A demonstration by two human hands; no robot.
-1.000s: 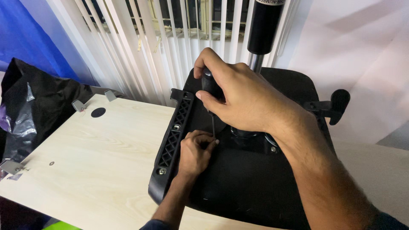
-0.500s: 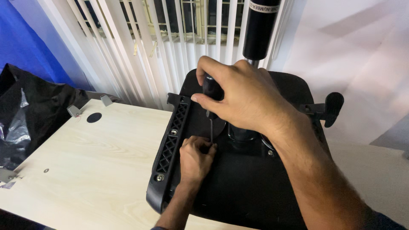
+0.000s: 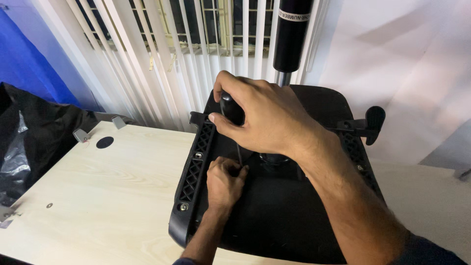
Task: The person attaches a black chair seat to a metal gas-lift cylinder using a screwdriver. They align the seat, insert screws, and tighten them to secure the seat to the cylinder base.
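An upturned black office chair seat (image 3: 274,216) lies on a pale wooden table (image 3: 108,196). My right hand (image 3: 260,118) grips the black handle of a screwdriver (image 3: 231,109), held upright with its thin shaft pointing down at the seat's underside. My left hand (image 3: 224,181) is closed around the shaft's lower end, steadying the tip where it meets the seat. A black ribbed armrest bracket (image 3: 194,172) with screws runs along the seat's left side. The gas cylinder (image 3: 290,39) rises from the seat's middle, behind my right hand.
White vertical blinds (image 3: 162,59) hang behind the table. A black plastic bag (image 3: 29,142) lies at the left. Small metal brackets (image 3: 81,134) and a round black hole (image 3: 104,142) sit at the table's back left. A black lever (image 3: 373,122) sticks out on the seat's right.
My view has shifted slightly. Both hands stay on the screwdriver at the same spot on the seat, with the right hand's grip on the handle turned a little.
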